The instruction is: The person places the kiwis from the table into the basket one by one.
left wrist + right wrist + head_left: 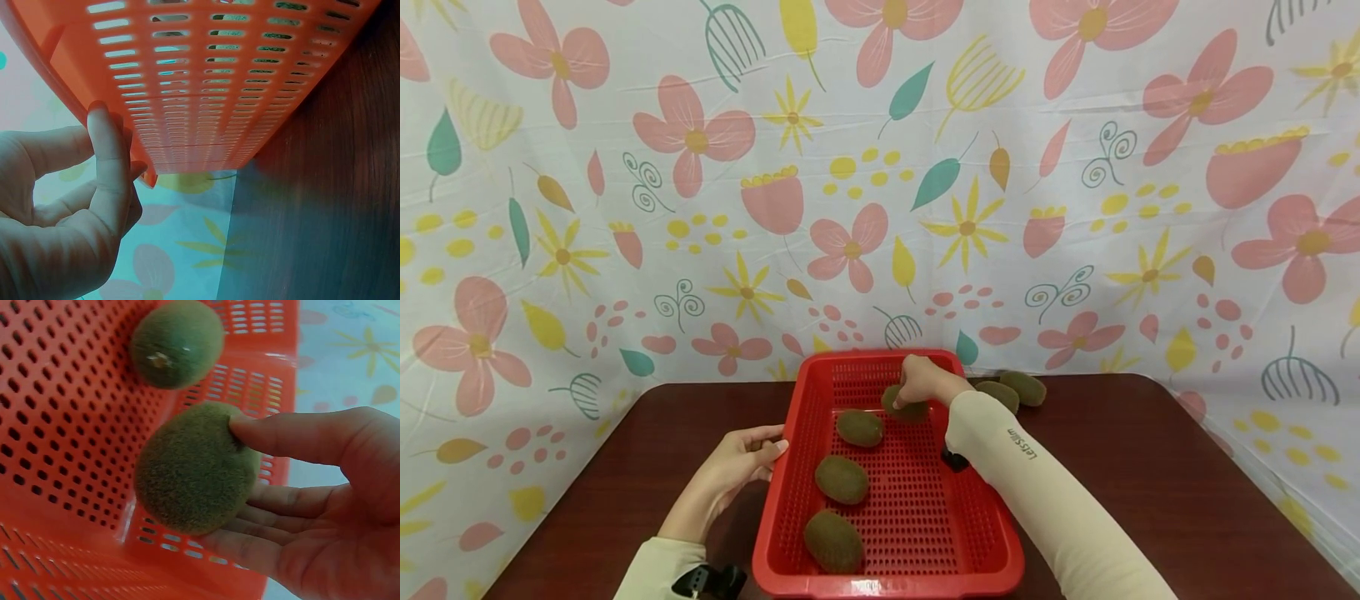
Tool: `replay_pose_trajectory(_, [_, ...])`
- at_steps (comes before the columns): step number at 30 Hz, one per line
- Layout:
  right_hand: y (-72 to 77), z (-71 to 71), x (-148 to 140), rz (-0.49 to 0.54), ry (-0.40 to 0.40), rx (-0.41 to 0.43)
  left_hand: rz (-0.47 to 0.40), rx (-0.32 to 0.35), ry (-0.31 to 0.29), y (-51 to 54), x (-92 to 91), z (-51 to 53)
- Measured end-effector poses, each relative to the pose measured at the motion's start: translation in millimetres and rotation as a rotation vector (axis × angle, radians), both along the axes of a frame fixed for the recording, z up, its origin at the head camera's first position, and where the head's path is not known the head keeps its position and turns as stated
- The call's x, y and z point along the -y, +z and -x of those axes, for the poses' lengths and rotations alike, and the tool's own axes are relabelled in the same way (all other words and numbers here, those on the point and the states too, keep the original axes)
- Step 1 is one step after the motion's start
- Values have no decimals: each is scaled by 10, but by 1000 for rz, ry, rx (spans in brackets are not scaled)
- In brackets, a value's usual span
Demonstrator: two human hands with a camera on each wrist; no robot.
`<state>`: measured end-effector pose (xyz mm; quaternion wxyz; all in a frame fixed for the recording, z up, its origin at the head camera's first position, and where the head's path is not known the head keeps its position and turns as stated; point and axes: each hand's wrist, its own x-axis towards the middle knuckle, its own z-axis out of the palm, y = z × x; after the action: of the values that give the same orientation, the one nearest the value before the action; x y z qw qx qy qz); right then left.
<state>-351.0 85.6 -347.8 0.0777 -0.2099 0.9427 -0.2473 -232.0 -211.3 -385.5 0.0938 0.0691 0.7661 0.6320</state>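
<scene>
A red plastic basket [910,500] with slotted walls stands on the table. My left hand [741,462] holds its left rim between thumb and fingers; the left wrist view shows this hand [75,200] against the outer wall. Over the far right part of the basket, my right hand [925,382] grips a brown kiwi [904,407]. In the right wrist view, the thumb and fingers of that hand [325,487] pinch the kiwi [194,469] from two sides. Three more kiwis, the far one [860,428], the middle one [842,479] and the near one [834,542], lie along the basket's left side.
Behind the right forearm, further kiwis [1024,388] lie on the dark wooden table [1120,467], just right of the basket's far end. A white cloth [880,183] with printed flowers hangs behind the table. The right sleeve [1045,500] covers part of the basket's right wall.
</scene>
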Motion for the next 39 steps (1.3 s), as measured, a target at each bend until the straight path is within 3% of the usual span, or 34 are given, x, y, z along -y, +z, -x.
replay_pose_trajectory(4, [-53,-24,61,-70,-35,37,-5,-1,-6,3,0,-3])
replay_pose_trajectory(9, [-107,-48,117,-152,-11,69,-7,2,-5,5,2,-7])
replay_pose_trajectory(17, [-167,-48,147,-191,-21,107,-4,-2,-2,5,1,-10])
replay_pose_trajectory(33, [-64,-72,147,-225,-36,82,-8,4,4,5,-5,-8])
replay_pose_trajectory(39, [29,-89,104,-204,12,78,-3,1,5,8,-5,-9])
